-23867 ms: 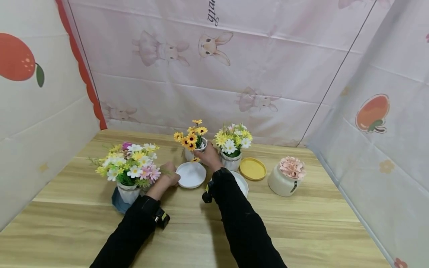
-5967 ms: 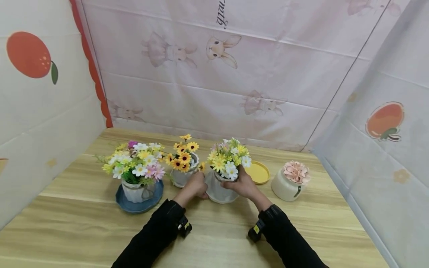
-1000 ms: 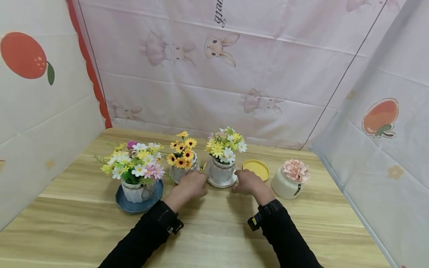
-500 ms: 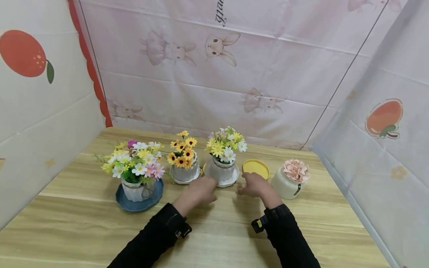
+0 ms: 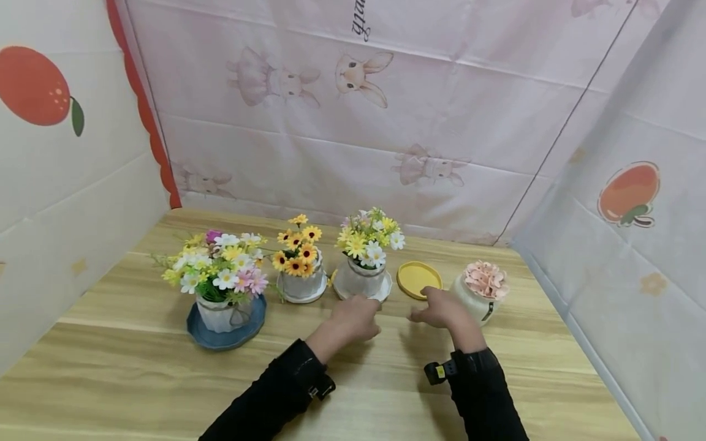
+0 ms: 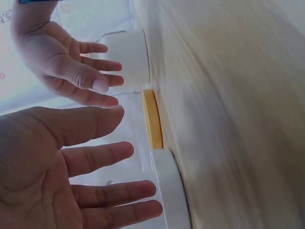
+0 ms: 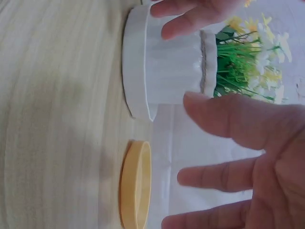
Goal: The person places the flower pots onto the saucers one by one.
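Note:
My left hand (image 5: 353, 318) hovers in front of the middle flower pot (image 5: 363, 278), which holds yellow and white daisies and stands on a white saucer (image 5: 386, 291). Its fingers are extended in the left wrist view and hold nothing. My right hand (image 5: 443, 308) is over the table between the yellow saucer (image 5: 415, 265) and the cream jar (image 5: 469, 297) of pink flowers, partly covering both in the head view. The right wrist view shows its thumb and fingers spread, with nothing between them. The yellow saucer (image 7: 136, 191) bears nothing.
Left of the middle pot, orange sunflowers (image 5: 300, 251) fill a pot on another white saucer (image 5: 302, 300). Farther left, a mixed bouquet (image 5: 220, 269) in a white pot stands on a blue saucer (image 5: 226, 340). Printed cloth walls (image 5: 309, 135) enclose the wooden table (image 5: 138, 367).
The sunflower pot, earlier held up, now stands on a white saucer. The daisy pot, gripped six seconds ago, stands released on its saucer. Both hands have since drawn away and moved right.

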A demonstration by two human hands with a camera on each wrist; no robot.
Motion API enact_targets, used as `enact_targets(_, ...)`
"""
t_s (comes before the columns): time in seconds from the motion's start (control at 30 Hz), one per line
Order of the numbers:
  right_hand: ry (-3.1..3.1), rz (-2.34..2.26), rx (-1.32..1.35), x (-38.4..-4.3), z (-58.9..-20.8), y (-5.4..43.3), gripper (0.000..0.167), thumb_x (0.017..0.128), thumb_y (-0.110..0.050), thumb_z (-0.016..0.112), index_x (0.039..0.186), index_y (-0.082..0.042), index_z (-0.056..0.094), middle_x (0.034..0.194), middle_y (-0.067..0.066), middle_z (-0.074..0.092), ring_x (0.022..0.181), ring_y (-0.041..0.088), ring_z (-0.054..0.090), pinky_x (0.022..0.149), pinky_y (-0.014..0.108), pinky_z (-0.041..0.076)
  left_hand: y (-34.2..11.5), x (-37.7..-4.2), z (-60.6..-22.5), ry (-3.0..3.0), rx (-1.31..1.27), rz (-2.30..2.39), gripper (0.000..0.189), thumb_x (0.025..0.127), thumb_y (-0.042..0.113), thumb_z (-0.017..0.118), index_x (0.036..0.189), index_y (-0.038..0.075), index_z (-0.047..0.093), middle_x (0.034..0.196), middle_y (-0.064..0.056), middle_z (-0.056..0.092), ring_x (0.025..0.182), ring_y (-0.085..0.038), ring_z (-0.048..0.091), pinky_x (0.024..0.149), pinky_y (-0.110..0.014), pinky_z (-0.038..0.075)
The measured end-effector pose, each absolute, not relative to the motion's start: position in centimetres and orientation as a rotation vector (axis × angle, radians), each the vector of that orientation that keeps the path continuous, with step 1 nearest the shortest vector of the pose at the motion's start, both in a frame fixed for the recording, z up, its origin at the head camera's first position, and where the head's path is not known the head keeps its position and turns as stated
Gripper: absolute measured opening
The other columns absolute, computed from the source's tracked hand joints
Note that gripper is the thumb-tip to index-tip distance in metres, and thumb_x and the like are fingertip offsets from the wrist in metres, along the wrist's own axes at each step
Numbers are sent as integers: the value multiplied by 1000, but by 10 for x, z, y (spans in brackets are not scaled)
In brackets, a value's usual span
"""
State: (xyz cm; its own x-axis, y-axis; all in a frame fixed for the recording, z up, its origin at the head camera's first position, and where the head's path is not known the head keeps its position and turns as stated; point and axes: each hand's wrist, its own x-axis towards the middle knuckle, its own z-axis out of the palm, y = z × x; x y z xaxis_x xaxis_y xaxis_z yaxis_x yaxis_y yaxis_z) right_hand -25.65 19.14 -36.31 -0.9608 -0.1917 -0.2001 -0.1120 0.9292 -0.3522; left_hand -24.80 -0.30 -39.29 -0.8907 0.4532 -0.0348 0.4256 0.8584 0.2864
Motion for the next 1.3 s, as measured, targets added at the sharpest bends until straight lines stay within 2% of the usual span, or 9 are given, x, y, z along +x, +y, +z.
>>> enact_targets(0.43,2844,-606,-110,-252,-359,220,65,84,-33,69,125,13,47,120,29,52,103,41,53,81,49,46,14,-250,-399,2966,716,395,28,78,27,72,101,12,66,88,-5,62,80,-20,58,60,-33,48)
enact_targets(0.53,2851,-612,-83,-253,-360,226,44,82,-34,70,87,8,59,80,16,58,69,26,55,59,36,45,16,-251,-399,2957,703,430,28,79,26,72,102,11,66,89,-5,61,81,-19,57,62,-32,48)
enact_targets(0.6,2853,-623,-47,-253,-360,229,41,82,-34,70,65,-3,49,62,4,43,55,17,42,50,29,36,18,-252,-399,2948,702,476,28,79,24,71,102,10,66,89,-5,61,82,-19,57,63,-31,48)
enact_targets(0.63,2850,-634,-29,-253,-360,231,43,82,-33,70,61,-6,43,59,1,37,53,16,37,49,28,33,19,-252,-399,2943,702,501,27,79,23,71,102,9,66,89,-5,62,82,-19,57,64,-30,48)
enact_targets(0.67,2841,-659,-9,-253,-360,234,44,82,-32,70,61,-9,39,59,0,31,53,15,33,49,28,30,20,-253,-399,2939,701,526,27,79,22,71,102,8,66,89,-5,62,83,-19,57,65,-30,48)
enact_targets(0.8,2811,-691,40,-250,-358,243,38,82,-33,70,72,-4,47,68,5,42,63,20,43,54,32,37,26,-255,-401,2897,671,644,28,80,20,70,103,4,66,94,-7,64,85,-19,59,70,-29,49)
enact_targets(1.03,2810,-678,9,-250,-355,255,54,81,-38,70,101,10,57,93,17,59,81,28,55,66,42,47,34,-261,-407,2833,573,836,30,82,18,68,107,2,64,103,-10,65,93,-22,61,78,-31,49)
enact_targets(1.2,2800,-694,66,-249,-354,265,44,83,-35,67,91,7,60,80,11,56,72,24,52,60,37,45,40,-268,-413,2790,435,969,10,82,11,65,80,2,60,72,-5,58,60,-16,55,55,-26,45)
enact_targets(1.3,2796,-707,119,-247,-352,273,47,83,-34,67,97,10,59,80,12,55,70,25,51,59,37,45,44,-272,-414,2778,392,985,24,80,8,63,62,9,47,55,0,41,45,-13,41,43,-24,34)
